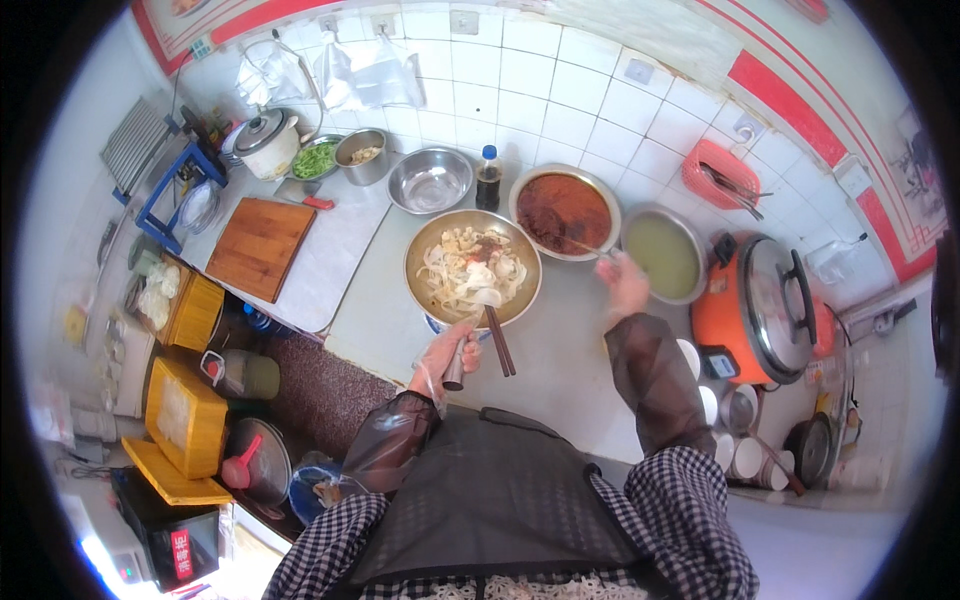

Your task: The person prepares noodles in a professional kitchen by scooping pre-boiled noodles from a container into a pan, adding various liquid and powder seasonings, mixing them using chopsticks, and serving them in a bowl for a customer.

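Observation:
A wide metal bowl (pixel 415 291) of broad noodles (pixel 480 274) stands in front of me, with a dab of red sauce on top. My left hand (pixel 446 356) is closed around the metal handle (pixel 454 371) of a utensil at the bowl's near rim; a clear plastic glove seems to cover it. A pair of dark chopsticks (pixel 499 341) leans out over that rim, beside a pale ladle head (pixel 489 297). To the right, my right hand (pixel 624 283) grips a thin-handled ladle (pixel 585 246) whose head is sunk in the basin (pixel 615 217) of red chili sauce (pixel 564 210).
Pale green liquid fills a metal pot (pixel 702 259) beside an orange cooker (pixel 739 315). Behind the noodles stand a dark bottle (pixel 488 180) and a steel basin (pixel 430 181). A cutting board (pixel 261 244) and cleaver (pixel 300 193) lie left; white bowls (pixel 745 457) sit right.

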{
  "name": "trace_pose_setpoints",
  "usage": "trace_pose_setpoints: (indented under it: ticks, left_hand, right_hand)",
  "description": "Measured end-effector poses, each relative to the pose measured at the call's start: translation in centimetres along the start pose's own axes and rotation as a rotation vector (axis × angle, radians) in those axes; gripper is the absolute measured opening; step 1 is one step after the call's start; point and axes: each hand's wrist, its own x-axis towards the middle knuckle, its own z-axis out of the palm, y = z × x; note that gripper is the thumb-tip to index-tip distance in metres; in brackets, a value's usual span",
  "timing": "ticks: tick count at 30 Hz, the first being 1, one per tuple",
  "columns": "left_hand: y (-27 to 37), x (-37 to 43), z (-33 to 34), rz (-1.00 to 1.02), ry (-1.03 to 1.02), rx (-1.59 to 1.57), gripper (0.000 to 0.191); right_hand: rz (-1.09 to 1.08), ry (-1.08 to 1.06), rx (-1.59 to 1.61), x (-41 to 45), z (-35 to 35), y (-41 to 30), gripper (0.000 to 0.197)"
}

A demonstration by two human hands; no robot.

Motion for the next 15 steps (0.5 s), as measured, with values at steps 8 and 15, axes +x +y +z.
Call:
trace_pose_setpoints:
  ticks: [8,15]
  left_hand:
    - [-0.5,0.3,-0.6,-0.027,0.002,-0.018,0.025]
    - [-0.6,0.4,-0.5,-0.028,0.007,0.021,0.023]
  right_hand:
    - [-0.102,-0.080,-0.054,0.4,-0.2,-1.1,0.033]
    - [-0.137,-0.054,-0.105,2.0,2.0,-3.9,0.034]
